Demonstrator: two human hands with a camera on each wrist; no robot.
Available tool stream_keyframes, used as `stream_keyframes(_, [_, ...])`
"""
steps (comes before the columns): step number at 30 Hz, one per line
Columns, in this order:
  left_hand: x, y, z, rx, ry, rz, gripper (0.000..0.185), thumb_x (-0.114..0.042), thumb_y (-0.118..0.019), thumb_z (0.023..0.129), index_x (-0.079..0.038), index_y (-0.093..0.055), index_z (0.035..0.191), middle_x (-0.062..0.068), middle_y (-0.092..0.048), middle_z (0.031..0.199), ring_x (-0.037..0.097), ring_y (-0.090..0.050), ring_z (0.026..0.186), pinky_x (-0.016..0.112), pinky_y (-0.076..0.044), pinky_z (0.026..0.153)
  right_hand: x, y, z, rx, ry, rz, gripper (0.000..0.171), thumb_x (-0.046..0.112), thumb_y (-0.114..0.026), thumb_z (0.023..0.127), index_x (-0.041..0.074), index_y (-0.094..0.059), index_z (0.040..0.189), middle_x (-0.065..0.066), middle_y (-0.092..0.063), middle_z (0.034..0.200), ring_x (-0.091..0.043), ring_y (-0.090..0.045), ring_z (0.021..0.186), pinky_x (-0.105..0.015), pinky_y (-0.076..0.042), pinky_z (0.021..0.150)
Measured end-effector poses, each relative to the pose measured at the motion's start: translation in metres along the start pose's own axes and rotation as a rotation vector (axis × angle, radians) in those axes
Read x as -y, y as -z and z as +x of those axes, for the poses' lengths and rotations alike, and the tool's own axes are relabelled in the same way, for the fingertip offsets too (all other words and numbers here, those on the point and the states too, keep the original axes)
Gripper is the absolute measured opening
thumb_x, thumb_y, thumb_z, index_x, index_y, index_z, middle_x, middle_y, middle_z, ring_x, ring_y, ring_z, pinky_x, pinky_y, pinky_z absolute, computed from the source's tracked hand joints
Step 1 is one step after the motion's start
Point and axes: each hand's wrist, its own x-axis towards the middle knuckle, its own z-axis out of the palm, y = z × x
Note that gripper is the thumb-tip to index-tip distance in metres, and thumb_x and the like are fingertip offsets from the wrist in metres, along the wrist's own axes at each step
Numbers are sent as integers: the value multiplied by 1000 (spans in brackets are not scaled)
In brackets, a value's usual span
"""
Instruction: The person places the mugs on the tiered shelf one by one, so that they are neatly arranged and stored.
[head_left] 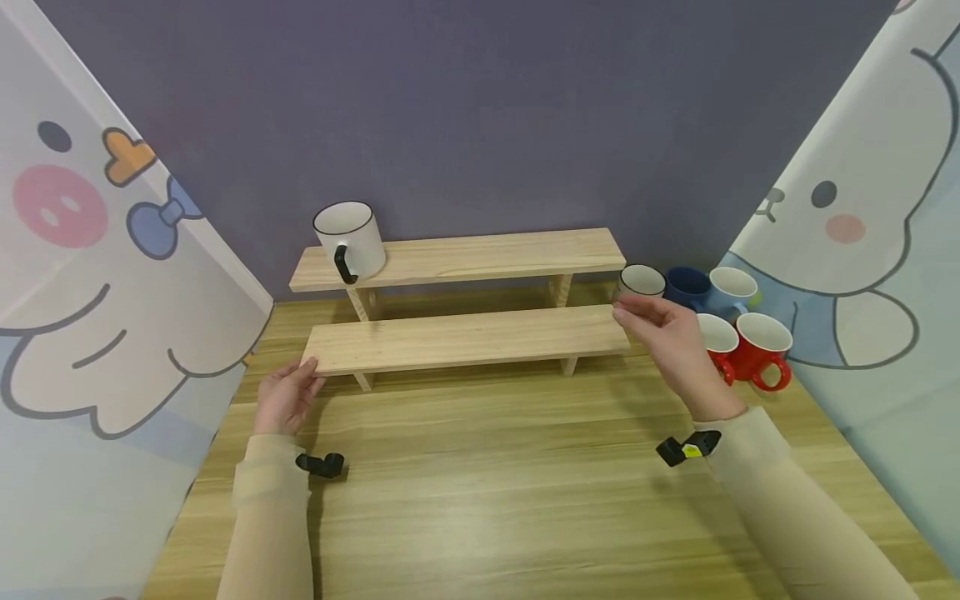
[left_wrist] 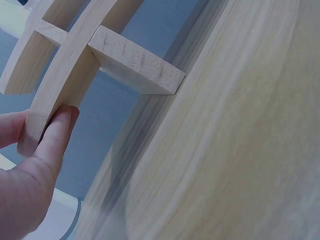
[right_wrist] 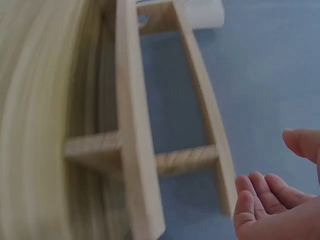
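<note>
A two-tier wooden shelf (head_left: pixel 465 337) of pale boards on short supports stands at the back of the table. My left hand (head_left: pixel 283 402) pinches the left end of its lower board, with the thumb on one face and fingers on the other in the left wrist view. My right hand (head_left: pixel 678 346) hovers by the lower board's right end. In the right wrist view its thumb and fingers (right_wrist: pixel 270 200) are spread apart with nothing between them. On the upper board's left end sits a white mug (head_left: pixel 363 246) with a black rim and black handle.
Several mugs crowd the table right of the shelf: a white one with a dark rim (head_left: pixel 642 282), a dark blue one (head_left: pixel 686 287), a light blue one (head_left: pixel 731 293) and red ones with white insides (head_left: pixel 757 358). Cartoon-printed panels (head_left: pixel 847 208) flank the wooden table (head_left: pixel 480 492); a grey wall (head_left: pixel 480 125) rises behind.
</note>
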Motion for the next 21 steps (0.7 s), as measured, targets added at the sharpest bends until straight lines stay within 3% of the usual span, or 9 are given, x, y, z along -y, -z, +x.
stream_keyframes(11, [0,-2,1,-14,5,1,67,-4,-63,102,10,-25,154,6,-67,97,12,-69,87,20,-57,86,-36,54,-24,-131,-44,-133,51,29,-73,98,-4,-61,135,8,-67,117,2,-62,102,-8,-51,84])
stream_keyframes(15, [0,-2,1,-16,5,-5,62,-4,-64,101,10,-30,151,7,-68,97,12,-70,87,20,-56,88,-46,71,-32,-194,-54,-193,44,31,-73,98,0,-67,127,14,-69,106,-1,-62,91,-10,-54,69])
stream_keyframes(18, [1,-1,1,-14,1,-12,49,-4,-65,100,7,-40,140,8,-67,98,13,-70,88,21,-55,90,-53,84,-36,-253,-81,-218,40,33,-74,97,2,-69,122,17,-68,98,-4,-61,86,-12,-53,62])
stream_keyframes(21, [1,-1,1,-11,1,-14,38,-4,-65,100,4,-45,131,8,-67,99,14,-70,89,22,-54,91,-60,95,-41,-297,-108,-197,42,32,-74,97,0,-67,123,17,-66,99,-3,-62,89,-9,-52,67])
